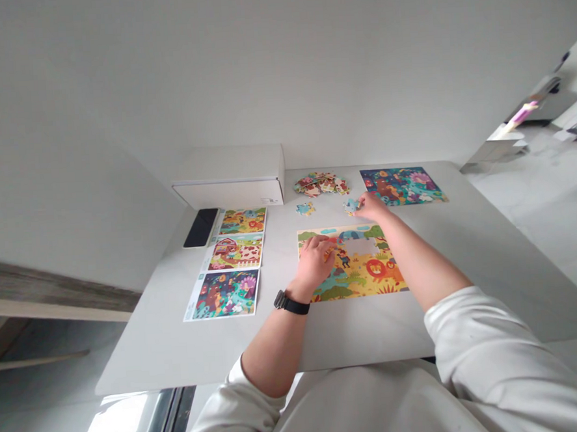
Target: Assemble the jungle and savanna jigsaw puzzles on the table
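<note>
A person works a children's jigsaw puzzle (355,270) on a white worktop (150,355), seen from head height, both forearms reaching out from the cream sleeves of a sweatshirt (452,336). The right hand (372,205) sits at the far edge of the puzzle, its grip closed on a pale blue jigsaw piece (351,205) held between the fingertips, just above the puzzle's top border. The left hand (313,261) rests curled on the puzzle's left half, a black wristwatch (288,302) on its wrist; a bit of orange shows at its fingers (325,247), but whether that grip is closed on a piece or only pressing down, the view cannot tell.

The lion scene is nearly complete, with a gap (361,245) near the top showing bare worktop. Beyond it lie a loose blue piece (305,208) and a heap of jigsaw pieces (320,185), well within reach of both hands. To the far right sits a finished puzzle (401,186) in blues and purples.

On the left, three printed picture sheets run in a column: a lion scene (242,221), a red barn farm (235,252) and a peacock scene (223,294). A black smartphone (201,228) lies face up beside them, and a white box (230,177) stands at the worktop's far edge.
</note>
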The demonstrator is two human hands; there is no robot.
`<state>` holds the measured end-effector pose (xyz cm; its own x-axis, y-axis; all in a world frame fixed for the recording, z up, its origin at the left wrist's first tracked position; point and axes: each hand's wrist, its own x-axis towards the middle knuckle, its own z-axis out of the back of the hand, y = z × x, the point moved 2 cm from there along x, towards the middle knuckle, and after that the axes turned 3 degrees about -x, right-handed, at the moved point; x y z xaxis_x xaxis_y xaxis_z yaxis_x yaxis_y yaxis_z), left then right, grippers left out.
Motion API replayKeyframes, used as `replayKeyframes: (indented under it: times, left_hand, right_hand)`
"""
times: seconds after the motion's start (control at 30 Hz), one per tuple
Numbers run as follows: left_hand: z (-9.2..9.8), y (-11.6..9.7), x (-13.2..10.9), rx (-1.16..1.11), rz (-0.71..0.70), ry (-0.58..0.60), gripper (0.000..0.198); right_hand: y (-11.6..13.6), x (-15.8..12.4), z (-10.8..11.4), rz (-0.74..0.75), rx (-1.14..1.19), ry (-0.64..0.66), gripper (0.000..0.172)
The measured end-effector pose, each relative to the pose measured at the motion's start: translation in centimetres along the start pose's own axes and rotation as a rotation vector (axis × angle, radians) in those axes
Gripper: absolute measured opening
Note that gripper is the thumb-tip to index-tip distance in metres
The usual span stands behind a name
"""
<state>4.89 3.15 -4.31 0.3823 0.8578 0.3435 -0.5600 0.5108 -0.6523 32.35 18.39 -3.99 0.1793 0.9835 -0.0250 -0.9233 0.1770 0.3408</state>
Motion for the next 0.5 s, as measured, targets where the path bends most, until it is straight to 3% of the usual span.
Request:
replayKeyframes:
  times: [0.27,0.5]
  left_hand:
    - [-0.2,0.5,0.3,0.009,0.003,0.004,0.027]
    - [0.1,-0.1,0.3,-0.079,-0.052,-0.036,0.031]
  right_hand:
    - [-0.3,-3.1,0.4,0.099,0.616,-0.096,0.033]
    - [-0.9,-10.6,2.1,0.118,1.010,-0.064,0.040]
